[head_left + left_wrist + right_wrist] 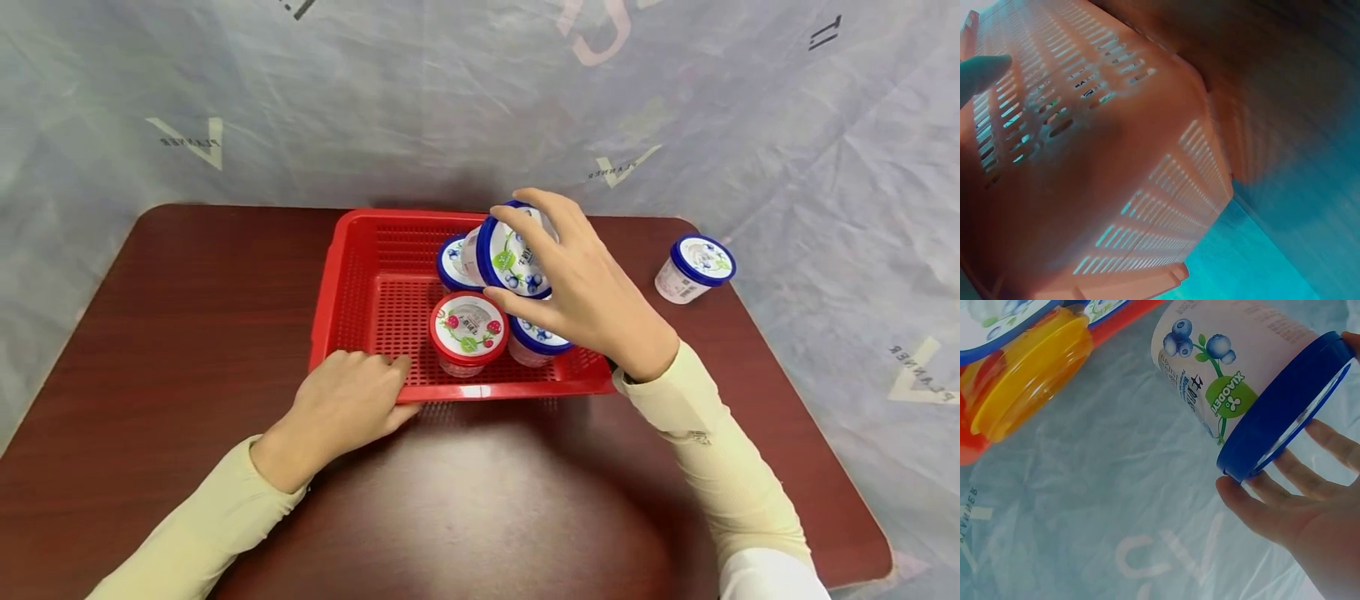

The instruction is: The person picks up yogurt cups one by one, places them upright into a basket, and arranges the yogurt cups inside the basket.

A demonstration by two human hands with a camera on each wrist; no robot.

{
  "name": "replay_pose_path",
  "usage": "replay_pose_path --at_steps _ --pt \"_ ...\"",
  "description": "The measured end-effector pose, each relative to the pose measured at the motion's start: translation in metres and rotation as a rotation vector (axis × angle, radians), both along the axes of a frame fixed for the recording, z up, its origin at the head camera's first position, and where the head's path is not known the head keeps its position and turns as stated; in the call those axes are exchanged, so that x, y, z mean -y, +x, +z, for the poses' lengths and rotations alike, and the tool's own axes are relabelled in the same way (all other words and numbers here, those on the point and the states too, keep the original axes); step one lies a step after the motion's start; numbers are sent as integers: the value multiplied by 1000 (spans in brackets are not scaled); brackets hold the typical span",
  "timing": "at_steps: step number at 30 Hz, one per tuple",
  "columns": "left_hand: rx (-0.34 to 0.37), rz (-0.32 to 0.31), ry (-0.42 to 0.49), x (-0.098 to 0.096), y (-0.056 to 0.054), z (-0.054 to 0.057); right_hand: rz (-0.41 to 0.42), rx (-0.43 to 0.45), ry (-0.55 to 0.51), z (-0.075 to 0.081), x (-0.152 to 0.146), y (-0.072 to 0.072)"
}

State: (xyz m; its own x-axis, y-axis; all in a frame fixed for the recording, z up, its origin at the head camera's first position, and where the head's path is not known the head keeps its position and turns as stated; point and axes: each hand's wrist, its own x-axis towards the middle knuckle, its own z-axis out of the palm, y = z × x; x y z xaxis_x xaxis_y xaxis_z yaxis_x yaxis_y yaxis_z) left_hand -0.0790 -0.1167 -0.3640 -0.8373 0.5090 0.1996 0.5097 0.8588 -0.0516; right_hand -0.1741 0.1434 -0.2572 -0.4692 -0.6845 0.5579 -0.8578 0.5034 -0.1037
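My right hand [581, 283] grips a blue-lidded tub [517, 258] by its lid, above the right half of a red plastic basket [327, 308]. In the right wrist view the tub [1210, 369] is tipped, its side printed with blueberries. My left hand [348, 400] holds the basket's front rim near the left corner, its thumb [985, 72] outside the slotted wall. Inside the basket stand a red-lidded tub [468, 329] with strawberries on its lid, a blue-lidded tub [536, 337] partly under my right hand, and another blue-lidded tub [453, 265] behind, partly hidden.
Another blue-lidded tub [693, 268] stands near the right edge of the dark red-brown table [187, 308]. Grey printed sheeting [337, 108] hangs behind and beside the table. A yellow see-through rimmed object [1035, 375] shows in the right wrist view.
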Motion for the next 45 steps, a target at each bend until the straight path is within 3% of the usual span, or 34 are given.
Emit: replay_pose_path --at_steps 24,37,45 --pt "13 -1 -1 -3 2 4 85 8 224 7 44 -12" --pt "5 3 0 -1 3 6 136 47 285 16 75 -21" --pt "-6 -2 3 1 3 6 131 103 344 13 88 -30"
